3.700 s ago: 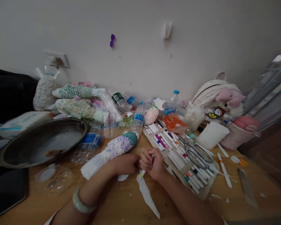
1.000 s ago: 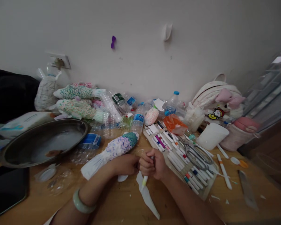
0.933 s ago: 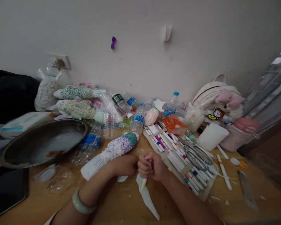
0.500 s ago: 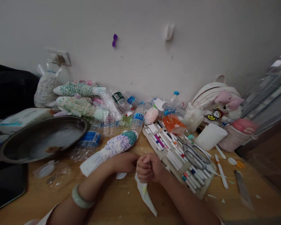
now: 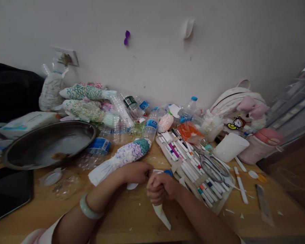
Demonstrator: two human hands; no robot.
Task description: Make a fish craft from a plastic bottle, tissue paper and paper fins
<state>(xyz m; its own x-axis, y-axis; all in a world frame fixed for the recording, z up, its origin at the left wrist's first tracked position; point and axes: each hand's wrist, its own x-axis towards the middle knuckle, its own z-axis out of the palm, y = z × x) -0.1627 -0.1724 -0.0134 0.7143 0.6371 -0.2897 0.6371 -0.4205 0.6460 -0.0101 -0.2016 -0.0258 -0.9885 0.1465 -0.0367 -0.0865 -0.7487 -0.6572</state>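
My right hand (image 5: 160, 188) is closed round a marker whose tip is hidden under the fist, pressed on a long white paper strip (image 5: 162, 216) on the wooden table (image 5: 132, 217). My left hand (image 5: 136, 171), with a pale green bangle (image 5: 89, 210) on its wrist, rests curled on the upper end of the strip, touching the right hand. Just behind the left hand lies a bottle fish with purple and green scales (image 5: 122, 158). A small white paper scrap (image 5: 131, 186) lies under the left hand.
An open marker case (image 5: 193, 166) with scissors (image 5: 209, 166) lies right of the hands. A white cup (image 5: 230, 146), loose markers and a knife (image 5: 265, 205) lie further right. A metal pan (image 5: 49, 144), a dark tablet (image 5: 8, 195), bottles and more decorated fish crowd the left and back.
My right hand has slid down the paper strip toward me with the marker, so less of the strip shows below the fist. The left hand stayed on the strip's upper end.
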